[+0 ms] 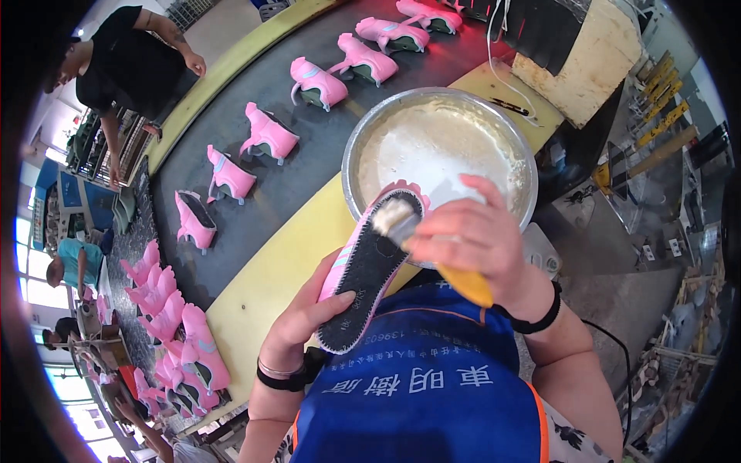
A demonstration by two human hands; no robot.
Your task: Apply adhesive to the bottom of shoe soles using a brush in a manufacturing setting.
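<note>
I count 1 brush (469, 286), 1 basin (348, 168) and at least 12 pink uppers (370, 274).

Shoe (361, 270) in left grip (301, 312), brush (465, 285) in right grip (475, 241). Basin (440, 93) beyond right grip. Shoe row (272, 135) on table (282, 202), ahead-left; shoe pile (164, 302) far left.

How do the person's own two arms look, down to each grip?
The left grip and right grip are bare, and both forearms too. Each wrist wears a black band; the left adds a thin, shiny bracelet.
</note>
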